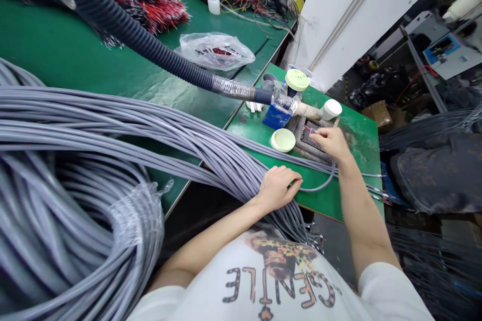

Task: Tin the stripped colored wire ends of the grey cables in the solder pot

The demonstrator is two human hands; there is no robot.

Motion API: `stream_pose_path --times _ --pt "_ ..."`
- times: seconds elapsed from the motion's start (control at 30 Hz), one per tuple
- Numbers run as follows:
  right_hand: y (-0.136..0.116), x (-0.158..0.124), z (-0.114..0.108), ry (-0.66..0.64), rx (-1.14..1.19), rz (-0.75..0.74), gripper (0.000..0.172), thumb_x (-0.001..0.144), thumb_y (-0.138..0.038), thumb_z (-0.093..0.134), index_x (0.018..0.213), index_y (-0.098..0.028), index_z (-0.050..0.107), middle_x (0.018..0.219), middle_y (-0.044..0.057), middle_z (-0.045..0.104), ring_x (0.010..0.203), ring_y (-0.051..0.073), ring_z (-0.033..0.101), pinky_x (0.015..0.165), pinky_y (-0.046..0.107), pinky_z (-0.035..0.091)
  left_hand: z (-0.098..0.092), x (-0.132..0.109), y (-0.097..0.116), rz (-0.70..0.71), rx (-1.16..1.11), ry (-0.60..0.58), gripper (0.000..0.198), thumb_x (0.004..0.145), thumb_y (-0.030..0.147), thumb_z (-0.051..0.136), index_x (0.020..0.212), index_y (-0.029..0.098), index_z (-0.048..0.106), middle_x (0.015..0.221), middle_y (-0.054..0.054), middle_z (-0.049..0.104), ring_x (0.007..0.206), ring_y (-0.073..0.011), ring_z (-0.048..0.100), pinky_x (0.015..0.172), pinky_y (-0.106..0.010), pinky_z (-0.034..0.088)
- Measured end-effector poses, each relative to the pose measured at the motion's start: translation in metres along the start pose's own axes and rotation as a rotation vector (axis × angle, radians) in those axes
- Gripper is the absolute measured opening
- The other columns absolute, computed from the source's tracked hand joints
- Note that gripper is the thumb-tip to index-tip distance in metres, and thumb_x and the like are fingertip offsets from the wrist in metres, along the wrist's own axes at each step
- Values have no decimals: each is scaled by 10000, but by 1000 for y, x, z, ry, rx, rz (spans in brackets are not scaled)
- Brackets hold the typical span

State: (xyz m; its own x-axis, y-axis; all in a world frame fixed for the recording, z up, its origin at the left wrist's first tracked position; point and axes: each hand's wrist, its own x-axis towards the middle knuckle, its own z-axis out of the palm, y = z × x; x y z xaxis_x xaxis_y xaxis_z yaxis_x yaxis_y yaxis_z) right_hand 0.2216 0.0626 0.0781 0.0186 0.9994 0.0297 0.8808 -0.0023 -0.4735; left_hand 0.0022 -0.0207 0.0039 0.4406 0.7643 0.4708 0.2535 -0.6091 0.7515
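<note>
My right hand (331, 143) is closed in a pinch on the end of a grey cable, whose thin coloured wires (309, 130) stick out to the left. They are over a dark, grimy square-framed pot (303, 143), beneath the mouth of a hose. From the right hand the grey cable (324, 185) loops down to my left hand (278, 188). That hand lies on a thick bundle of grey cables (226, 165), its fingers curled around the looped cable where it comes out. The grip itself is partly hidden under the fingers.
A ribbed black hose (150, 47) crosses overhead to a blue box (277, 116). Beside the pot are a pale open lid (283, 140), a lidded jar (297, 80) and a white cup (331, 109). A plastic bag (216, 51) and coiled grey cables (75, 220) are leftward.
</note>
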Motion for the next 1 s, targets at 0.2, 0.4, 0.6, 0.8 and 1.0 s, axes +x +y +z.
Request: stream_pose_path --times 0.2,0.4,0.6,0.8,1.0 --pt "-38 12 26 -98 -86 -22 274 749 -355 547 604 -151 658 504 -20 484 523 103 412 515 245 255 2 0 -2 8 7 4 168 909 281 517 854 192 649 784 -12 710 719 -146 574 673 -312 351" --pt "-44 19 44 -150 -172 21 247 734 -323 539 650 -158 702 526 1 572 549 122 468 538 253 269 3 -1 -3 12 21 4 180 911 297 512 861 196 653 783 -13 706 720 -151 567 674 -314 348" --pt "-44 16 38 -118 -185 -5 258 738 -321 525 638 -158 698 535 4 574 539 119 462 530 256 263 3 -1 -3 9 17 8 171 910 289 513 860 198 649 792 -10 708 726 -150 571 675 -314 348" --pt "-1 8 2 43 -204 61 336 742 -405 532 574 -150 673 491 4 540 506 117 446 513 260 271 1 0 -1 13 14 1 166 910 286 517 852 196 644 790 -1 709 726 -147 575 675 -315 353" --pt "56 11 -1 152 -271 298 297 701 -393 550 610 -164 715 540 29 625 564 154 542 555 262 340 0 0 0 9 23 -2 159 906 279 522 844 199 645 779 5 708 715 -142 577 663 -318 351"
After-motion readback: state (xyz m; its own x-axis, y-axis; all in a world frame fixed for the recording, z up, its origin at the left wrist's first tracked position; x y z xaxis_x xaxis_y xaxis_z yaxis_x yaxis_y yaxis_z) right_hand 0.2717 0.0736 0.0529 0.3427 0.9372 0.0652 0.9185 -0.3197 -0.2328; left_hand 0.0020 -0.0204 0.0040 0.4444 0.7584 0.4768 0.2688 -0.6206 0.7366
